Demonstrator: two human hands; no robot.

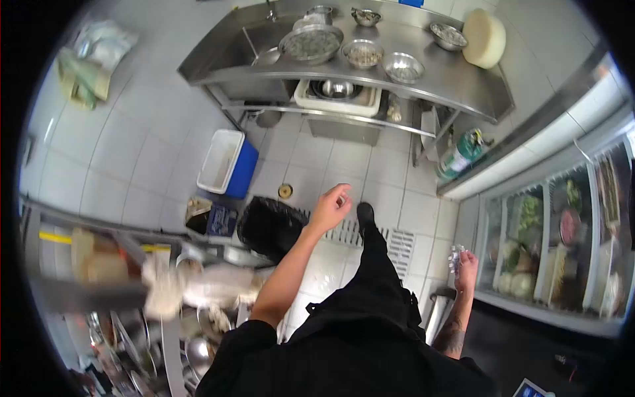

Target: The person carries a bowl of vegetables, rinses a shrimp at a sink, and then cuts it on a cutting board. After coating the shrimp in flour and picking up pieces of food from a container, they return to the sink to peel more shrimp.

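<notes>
My left hand [331,209] hangs in front of me over the tiled floor, its fingers loosely curled and a little apart, with nothing in them. A black-lined bin [270,228] is the nearest thing to it. At my right side, my right hand [467,270] is closed around a small crumpled, shiny silvery piece [454,258]. Whether that piece is foil or clear plastic I cannot make out. Beyond the right hand stands a glass-fronted fridge [476,228] with vegetables inside.
Ahead is a steel counter [436,83] with several metal bowls and a large pale round block [484,38]. A blue-and-white cooler box [243,169] sits on the floor at left. Cluttered shelves [173,357] are at lower left, and a green gas cylinder [462,155] stands at right.
</notes>
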